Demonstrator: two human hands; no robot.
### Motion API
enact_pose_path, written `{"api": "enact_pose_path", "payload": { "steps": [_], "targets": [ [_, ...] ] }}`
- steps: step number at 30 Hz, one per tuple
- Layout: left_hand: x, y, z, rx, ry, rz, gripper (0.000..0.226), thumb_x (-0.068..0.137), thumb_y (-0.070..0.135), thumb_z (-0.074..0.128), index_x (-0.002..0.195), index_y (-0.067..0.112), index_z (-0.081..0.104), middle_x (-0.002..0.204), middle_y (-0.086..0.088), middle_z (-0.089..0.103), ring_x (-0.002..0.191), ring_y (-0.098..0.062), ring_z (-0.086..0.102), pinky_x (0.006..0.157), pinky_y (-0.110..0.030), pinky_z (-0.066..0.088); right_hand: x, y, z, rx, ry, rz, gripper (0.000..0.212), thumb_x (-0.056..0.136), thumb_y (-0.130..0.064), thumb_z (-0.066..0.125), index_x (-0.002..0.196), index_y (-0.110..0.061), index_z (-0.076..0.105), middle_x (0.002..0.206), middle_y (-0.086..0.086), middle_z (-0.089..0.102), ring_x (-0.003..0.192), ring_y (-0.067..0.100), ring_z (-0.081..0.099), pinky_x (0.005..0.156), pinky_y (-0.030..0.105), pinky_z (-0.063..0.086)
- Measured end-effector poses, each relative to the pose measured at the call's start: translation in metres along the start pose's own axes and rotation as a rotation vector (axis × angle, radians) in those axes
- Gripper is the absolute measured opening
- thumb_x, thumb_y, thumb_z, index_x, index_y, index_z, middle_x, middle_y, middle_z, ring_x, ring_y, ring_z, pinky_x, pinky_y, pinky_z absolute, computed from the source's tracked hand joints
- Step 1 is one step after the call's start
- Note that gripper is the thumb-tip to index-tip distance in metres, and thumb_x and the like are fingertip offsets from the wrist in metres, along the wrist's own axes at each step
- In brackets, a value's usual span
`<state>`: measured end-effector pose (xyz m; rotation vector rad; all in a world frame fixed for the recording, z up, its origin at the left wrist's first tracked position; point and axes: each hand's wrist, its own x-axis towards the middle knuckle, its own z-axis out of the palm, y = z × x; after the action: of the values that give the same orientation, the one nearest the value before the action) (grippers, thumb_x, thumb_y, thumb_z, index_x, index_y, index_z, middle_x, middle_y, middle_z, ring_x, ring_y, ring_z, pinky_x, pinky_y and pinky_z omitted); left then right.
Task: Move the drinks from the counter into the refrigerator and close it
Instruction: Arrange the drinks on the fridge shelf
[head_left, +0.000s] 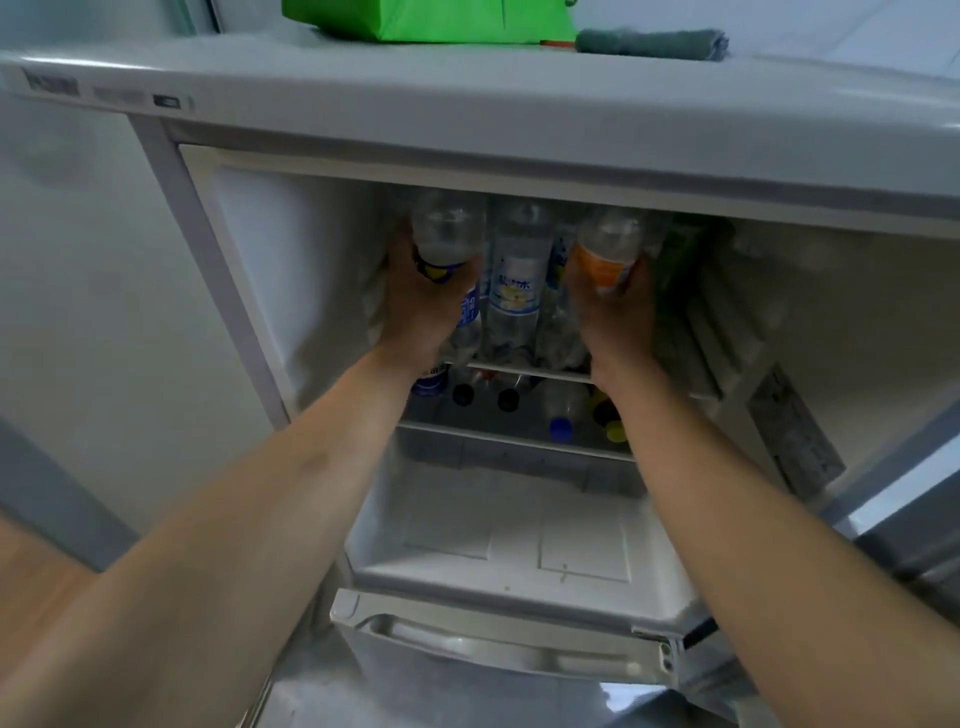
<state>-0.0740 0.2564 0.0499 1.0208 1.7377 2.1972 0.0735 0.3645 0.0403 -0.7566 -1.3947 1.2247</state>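
1. Clear plastic was in both hands: the left hand (423, 306) gripped a bottle with a blue and yellow label (448, 234), fingers curled round its lower end.
2. Over on the other side, the right hand (613, 312) clutched an orange-labelled bottle (609, 249) the same way, wrapped round its base.
3. Both bottles were inside the open refrigerator (467, 119), up at the top shelf, lying tilted with their far ends pointing toward the back.
4. Between the two hands lay more clear bottles on that shelf, the middle one a white-labelled bottle (519, 270) with blue print.
5. Down a level, on the shelf below (514, 439), more bottles lay with their ends toward the camera: two dark caps (508, 400), a blue cap (561, 429) and a yellow cap (617, 431) showed.
6. Under that, the white bottom compartment (519, 540) sat open to view.
7. Up on top of the refrigerator rested a green bag (431, 21) and, just beside it to the right, a grey folded cloth (654, 42).
8. Both forearms stretched in from the bottom corners, well apart, reaching the shelf together.
9. Blur softened the labels, so their wording could not be read.
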Motion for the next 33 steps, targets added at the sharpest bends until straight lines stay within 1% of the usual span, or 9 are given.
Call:
{"api": "enact_pose_path", "payload": {
  "steps": [6, 10, 12, 17, 19, 21, 24, 27, 33],
  "targets": [
    [0.019, -0.012, 0.008, 0.027, -0.027, 0.030, 0.064, 0.083, 0.011, 0.079, 0.139, 0.006, 0.047, 0.130, -0.010, 0.063, 0.119, -0.020, 0.062, 0.101, -0.040, 0.052, 0.022, 0.008, 0.018, -0.104, 0.020, -0.040, 0.056, 0.083, -0.035, 0.079, 0.130, -0.028, 0.049, 0.111, -0.017, 0.062, 0.099, -0.004, 0.061, 0.086, 0.024, 0.054],
    [0.022, -0.012, 0.017, 0.080, -0.016, 0.039, 0.071, 0.082, 0.017, 0.080, 0.144, 0.008, 0.045, 0.137, -0.010, 0.057, 0.125, -0.017, 0.057, 0.104, -0.033, 0.050, 0.034, 0.008, 0.026, -0.148, 0.041, -0.053, 0.060, 0.084, -0.033, 0.079, 0.135, -0.020, 0.050, 0.123, -0.006, 0.062, 0.101, 0.001, 0.061, 0.081, 0.016, 0.050],
    [0.018, -0.011, 0.019, 0.091, -0.006, 0.039, 0.072, 0.083, 0.016, 0.079, 0.145, 0.008, 0.043, 0.141, -0.011, 0.052, 0.128, -0.018, 0.054, 0.106, -0.033, 0.048, 0.035, 0.010, 0.027, -0.158, 0.036, -0.061, 0.062, 0.084, -0.028, 0.078, 0.137, -0.019, 0.046, 0.124, -0.007, 0.059, 0.099, -0.006, 0.058, 0.077, 0.009, 0.050],
    [0.006, -0.019, 0.010, 0.175, -0.032, 0.161, 0.073, 0.085, 0.005, 0.074, 0.148, 0.006, 0.037, 0.143, -0.012, 0.047, 0.126, -0.011, 0.049, 0.098, -0.008, 0.043, 0.026, 0.018, 0.023, -0.170, 0.070, -0.044, 0.063, 0.082, -0.030, 0.081, 0.132, -0.025, 0.043, 0.112, -0.017, 0.057, 0.095, -0.012, 0.057, 0.077, 0.009, 0.050],
    [0.002, -0.023, 0.006, 0.235, -0.060, 0.173, 0.071, 0.084, 0.005, 0.073, 0.147, 0.007, 0.039, 0.141, -0.009, 0.050, 0.129, -0.017, 0.051, 0.105, -0.023, 0.047, 0.021, 0.022, 0.020, -0.188, 0.055, -0.033, 0.059, 0.082, -0.030, 0.080, 0.127, -0.031, 0.042, 0.109, -0.026, 0.054, 0.092, -0.021, 0.054, 0.074, 0.003, 0.048],
    [-0.003, -0.032, 0.000, 0.309, -0.047, 0.152, 0.066, 0.084, 0.008, 0.075, 0.142, 0.007, 0.045, 0.138, -0.010, 0.055, 0.128, -0.026, 0.053, 0.107, -0.044, 0.046, 0.016, 0.029, 0.015, -0.209, 0.043, -0.031, 0.054, 0.084, -0.026, 0.078, 0.127, -0.029, 0.045, 0.113, -0.021, 0.057, 0.095, -0.021, 0.055, 0.075, 0.001, 0.047],
    [-0.013, -0.046, -0.008, 0.326, -0.051, 0.033, 0.063, 0.083, 0.009, 0.077, 0.140, 0.006, 0.049, 0.136, -0.011, 0.058, 0.125, -0.025, 0.055, 0.105, -0.046, 0.045, 0.008, 0.039, 0.009, -0.280, 0.049, -0.005, 0.051, 0.088, -0.023, 0.074, 0.132, -0.021, 0.048, 0.119, -0.010, 0.058, 0.104, 0.000, 0.059, 0.085, 0.016, 0.049],
    [-0.013, -0.052, -0.011, 0.333, -0.067, -0.011, 0.063, 0.083, 0.010, 0.078, 0.138, 0.006, 0.050, 0.134, -0.012, 0.057, 0.123, -0.024, 0.056, 0.105, -0.044, 0.045, 0.003, 0.047, 0.008, -0.395, 0.048, -0.002, 0.035, 0.091, -0.022, 0.070, 0.123, -0.017, 0.058, 0.115, -0.007, 0.062, 0.109, 0.016, 0.062, 0.089, 0.029, 0.051],
    [-0.009, -0.054, -0.011, 0.329, -0.068, -0.027, 0.049, 0.086, 0.017, 0.077, 0.130, 0.011, 0.057, 0.123, -0.011, 0.060, 0.110, -0.022, 0.059, 0.093, -0.030, 0.048, 0.007, 0.050, 0.010, -0.479, 0.059, 0.021, 0.034, 0.092, -0.023, 0.067, 0.125, -0.017, 0.059, 0.126, 0.002, 0.066, 0.115, 0.020, 0.062, 0.094, 0.034, 0.053]
  ]
}}
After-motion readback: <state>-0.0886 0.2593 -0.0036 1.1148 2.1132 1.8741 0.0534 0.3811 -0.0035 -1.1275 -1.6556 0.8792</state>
